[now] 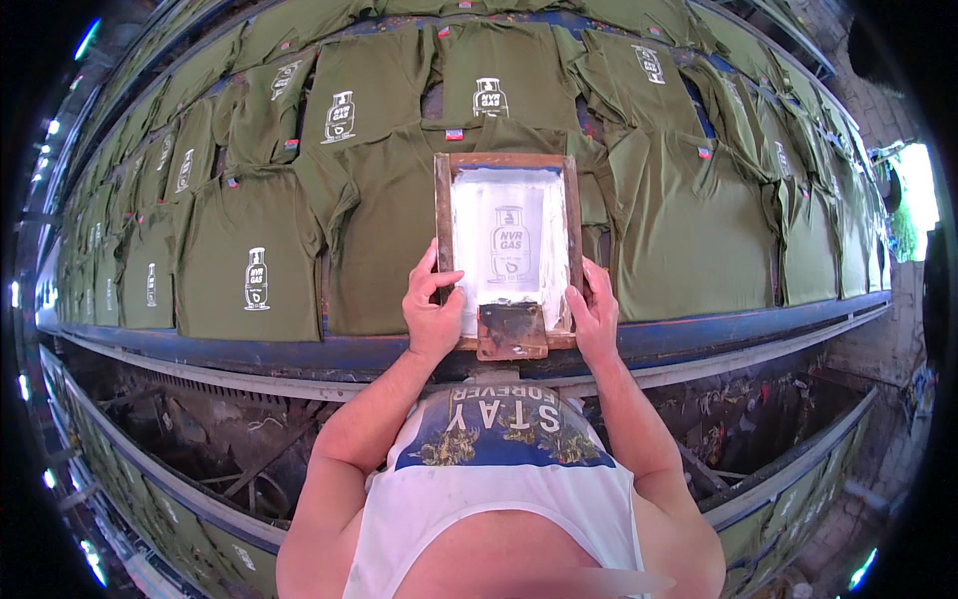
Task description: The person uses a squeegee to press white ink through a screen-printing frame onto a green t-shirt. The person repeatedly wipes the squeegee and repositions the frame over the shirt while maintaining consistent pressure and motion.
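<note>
One left hand (pixel 434 317), one right hand (pixel 597 317) pinch framed screen (pixel 511 235) between them, likely for balance over green shirt (pixel 387 235).

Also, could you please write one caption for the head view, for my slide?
Left hand and right hand hold a wooden-framed printing screen over olive-green T-shirts on a blue-edged table.
</note>
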The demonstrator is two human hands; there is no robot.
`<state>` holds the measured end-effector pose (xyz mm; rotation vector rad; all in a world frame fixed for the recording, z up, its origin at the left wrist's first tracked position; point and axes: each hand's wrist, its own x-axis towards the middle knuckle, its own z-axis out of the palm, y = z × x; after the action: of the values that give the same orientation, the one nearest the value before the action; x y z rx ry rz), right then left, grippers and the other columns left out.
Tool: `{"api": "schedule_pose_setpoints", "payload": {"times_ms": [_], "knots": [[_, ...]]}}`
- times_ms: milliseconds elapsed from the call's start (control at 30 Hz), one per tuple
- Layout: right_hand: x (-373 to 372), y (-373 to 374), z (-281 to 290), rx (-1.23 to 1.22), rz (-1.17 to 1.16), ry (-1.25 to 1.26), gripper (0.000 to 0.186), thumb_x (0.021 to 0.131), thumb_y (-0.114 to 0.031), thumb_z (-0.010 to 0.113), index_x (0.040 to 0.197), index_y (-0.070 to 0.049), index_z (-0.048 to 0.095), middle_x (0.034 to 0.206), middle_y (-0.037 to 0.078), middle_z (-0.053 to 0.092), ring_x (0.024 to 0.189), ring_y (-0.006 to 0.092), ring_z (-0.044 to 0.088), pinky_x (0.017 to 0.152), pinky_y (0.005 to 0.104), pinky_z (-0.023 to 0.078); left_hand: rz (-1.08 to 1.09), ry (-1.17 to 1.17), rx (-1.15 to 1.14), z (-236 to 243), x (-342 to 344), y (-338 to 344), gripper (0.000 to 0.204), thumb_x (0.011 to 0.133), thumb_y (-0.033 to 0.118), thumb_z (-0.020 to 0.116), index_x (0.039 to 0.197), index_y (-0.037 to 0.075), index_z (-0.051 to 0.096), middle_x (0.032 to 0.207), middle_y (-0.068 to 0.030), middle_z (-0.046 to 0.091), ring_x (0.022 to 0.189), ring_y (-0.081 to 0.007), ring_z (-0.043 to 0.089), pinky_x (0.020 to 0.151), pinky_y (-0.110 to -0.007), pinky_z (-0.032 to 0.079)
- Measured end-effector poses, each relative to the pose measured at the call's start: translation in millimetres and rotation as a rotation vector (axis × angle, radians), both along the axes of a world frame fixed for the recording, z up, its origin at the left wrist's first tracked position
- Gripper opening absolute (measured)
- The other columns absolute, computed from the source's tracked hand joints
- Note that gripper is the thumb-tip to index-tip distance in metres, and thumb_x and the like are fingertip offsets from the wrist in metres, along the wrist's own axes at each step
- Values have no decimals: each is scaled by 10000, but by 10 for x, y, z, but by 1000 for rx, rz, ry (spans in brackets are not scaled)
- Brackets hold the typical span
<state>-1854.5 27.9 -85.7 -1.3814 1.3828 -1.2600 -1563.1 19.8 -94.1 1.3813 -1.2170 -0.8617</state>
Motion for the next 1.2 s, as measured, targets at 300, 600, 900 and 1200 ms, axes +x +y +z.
{"api": "schedule_pose_setpoints", "payload": {"times_ms": [300,600,900,1200], "knots": [[-29,-34,-29,29,-14,132,500,1072,5,644,1571,32,640,1535,195,676,1438,339,619,1265,455,460,-29,-68,-4,-7,31,-9,202,923,-67,782,1100,6,845,1754,-293,558,1641,-362,543,1360,-459,387],[55,149,584,-235,128,500,549,939,78,766,1481,1,720,1453,189,711,1374,392,682,1200,496,539,-25,2,22,-84,40,-37,278,910,-47,783,1177,12,830,1727,-272,592,1589,-355,587,1337,-462,429],[401,166,1081,-316,547,721,487,832,13,754,1318,-8,787,1339,153,749,1278,386,699,1110,524,576,-257,-493,-78,379,333,-283,565,963,20,800,1515,-31,694,1693,-218,621,1527,-395,609,1287,-496,486],[313,-74,1121,-119,599,578,481,817,66,692,1289,7,767,1232,173,749,1204,407,689,1105,508,563,-750,-1150,112,1119,508,-570,723,920,201,904,1573,9,658,1787,-137,526,1386,-397,673,1147,-528,569]]}}
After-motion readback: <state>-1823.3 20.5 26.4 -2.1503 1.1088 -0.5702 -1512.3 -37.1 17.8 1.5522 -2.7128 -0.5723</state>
